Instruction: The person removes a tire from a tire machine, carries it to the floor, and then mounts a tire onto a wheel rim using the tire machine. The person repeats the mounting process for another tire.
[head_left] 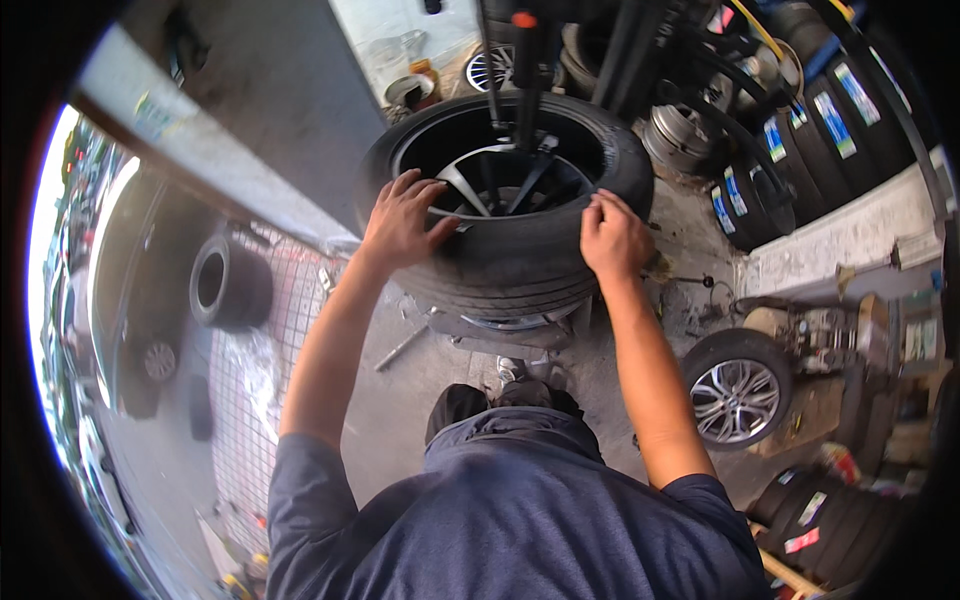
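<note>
A black car tyre point(500, 262) lies on its side in front of me on a tyre changer point(500, 332). Inside it sits a silver and black alloy wheel rim point(468, 180), lower than the upper tyre bead. The machine's dark vertical post point(526, 95) comes down into the middle, near the wheel hub. My left hand point(405, 225) rests on the near left sidewall, fingers spread and thumb apart. On the near right sidewall is my right hand point(612, 238), its fingers bent and pressed together against the rubber. The undersides of both hands are hidden.
Labelled tyres point(800, 160) stand in a row at the right. A mounted wheel point(738, 390) leans by a machine at the lower right, with more tyres point(840, 525) below it. A loose tyre point(230, 282) stands at the left, near a parked car point(140, 290).
</note>
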